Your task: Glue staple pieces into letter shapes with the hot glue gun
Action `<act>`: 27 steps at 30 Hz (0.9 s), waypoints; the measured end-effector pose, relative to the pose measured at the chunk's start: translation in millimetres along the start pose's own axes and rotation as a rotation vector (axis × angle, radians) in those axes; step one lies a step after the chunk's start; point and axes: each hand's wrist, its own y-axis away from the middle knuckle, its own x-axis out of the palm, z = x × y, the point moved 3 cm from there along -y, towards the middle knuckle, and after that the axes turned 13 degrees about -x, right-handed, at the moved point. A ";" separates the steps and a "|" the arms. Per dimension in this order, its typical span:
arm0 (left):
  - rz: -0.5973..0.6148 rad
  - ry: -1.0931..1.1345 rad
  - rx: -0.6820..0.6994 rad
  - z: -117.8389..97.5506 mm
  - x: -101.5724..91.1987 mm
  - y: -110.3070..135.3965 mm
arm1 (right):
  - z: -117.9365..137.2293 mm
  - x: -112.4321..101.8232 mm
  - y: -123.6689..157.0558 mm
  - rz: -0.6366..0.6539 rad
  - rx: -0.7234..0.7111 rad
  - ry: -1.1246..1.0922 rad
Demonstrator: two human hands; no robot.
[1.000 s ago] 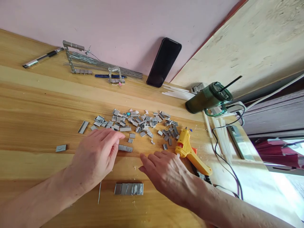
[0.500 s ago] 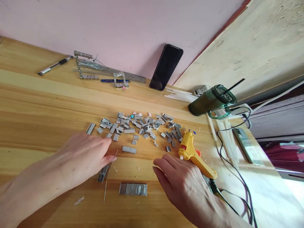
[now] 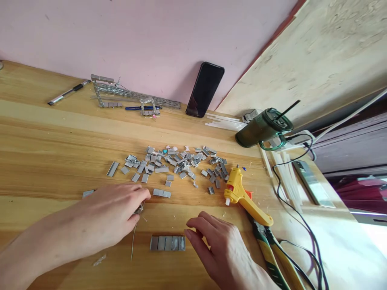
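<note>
A small staple strip (image 3: 139,209) sits pinched under the fingertips of the left hand (image 3: 113,215), low on the wooden desk (image 3: 45,145), with a thin wire (image 3: 133,243) running from beneath that hand toward the near edge. The left hand's fingers are curled together around the piece, so most of it is hidden. Just right of it lies a joined row of staple blocks (image 3: 167,243), flat on the desk, and the right hand (image 3: 219,247) rests beside that row with its fingers loosely spread and holding nothing, the forefinger tip close to the row's right end. A short two-piece strip (image 3: 161,193) lies just beyond the left fingertips. Farther back, a loose heap of staple pieces (image 3: 178,161) spreads across the desk. A yellow glue gun (image 3: 242,195) lies to the right of the heap, its cable trailing off. Against the pink wall lean a black phone (image 3: 204,89), a bundle of wires (image 3: 136,96) and a pen (image 3: 69,92); a green cup (image 3: 263,128) lies tipped at the right.
</note>
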 end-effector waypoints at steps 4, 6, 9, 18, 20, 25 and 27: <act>0.140 0.204 0.063 -20.8 -13.3 0.2 | 2.2 2.5 -2.0 -0.020 0.075 -0.198; 0.212 0.346 0.036 -27.5 -15.3 -1.2 | 2.3 3.3 -1.6 -0.039 0.117 -0.333; 0.312 0.528 -0.021 -33.5 -11.2 -3.5 | 1.8 4.2 -0.3 -0.108 0.125 -0.522; 0.358 0.859 -0.090 -48.5 7.6 -2.5 | 4.8 11.6 -6.5 -0.218 0.093 -0.603; 0.363 0.894 -0.099 -48.4 11.6 -2.8 | 4.7 15.2 -5.8 -0.232 0.143 -0.643; 0.325 0.911 -0.168 -43.2 17.8 -4.6 | 2.9 20.0 -1.0 -0.240 0.245 -0.760; 0.285 0.879 -0.184 -41.3 17.7 -5.0 | 2.2 20.4 0.0 -0.259 0.249 -0.792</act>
